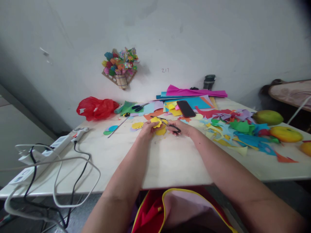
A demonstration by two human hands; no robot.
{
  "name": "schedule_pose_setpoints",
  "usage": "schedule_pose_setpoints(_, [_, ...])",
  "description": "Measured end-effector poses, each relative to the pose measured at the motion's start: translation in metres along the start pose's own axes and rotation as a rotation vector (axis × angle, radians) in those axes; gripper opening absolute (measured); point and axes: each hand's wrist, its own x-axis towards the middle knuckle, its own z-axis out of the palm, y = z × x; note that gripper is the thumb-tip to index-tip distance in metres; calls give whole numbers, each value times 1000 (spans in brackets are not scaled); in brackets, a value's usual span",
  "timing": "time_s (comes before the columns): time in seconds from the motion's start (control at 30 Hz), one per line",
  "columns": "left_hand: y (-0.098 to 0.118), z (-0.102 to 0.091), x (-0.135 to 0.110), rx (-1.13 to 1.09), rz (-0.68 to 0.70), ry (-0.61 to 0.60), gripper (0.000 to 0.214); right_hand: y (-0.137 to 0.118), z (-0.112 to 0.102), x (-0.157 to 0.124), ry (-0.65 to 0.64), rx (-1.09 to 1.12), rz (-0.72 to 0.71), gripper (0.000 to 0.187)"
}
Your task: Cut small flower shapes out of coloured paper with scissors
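My left hand [147, 128] is closed on a yellow paper flower [156, 122] with a scalloped edge. My right hand [181, 127] grips a pair of scissors [175, 128] by its dark handles, and the blades point left at the flower's edge. Below the blades lies another yellow paper piece [160, 130]. Just left of my left hand, a yellow paper cutout [137, 125] rests on the table over a pale purple one. A black phone [186, 108] lies beyond my right hand.
Coloured paper scraps [239, 129] and mangoes [286, 134] cover the right side. Paper sheets [199, 104], dark-handled scissors [138, 108] and a red plastic bag [97, 108] lie at the back. A power strip [43, 160] with cables runs along the left. Paper flowers [120, 64] hang on the wall.
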Motion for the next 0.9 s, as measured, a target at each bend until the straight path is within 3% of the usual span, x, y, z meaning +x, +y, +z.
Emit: schedule_pose_setpoints(0.9, [-1,-3,3,7,-9,29,14,3,0,3,5,69,29,28])
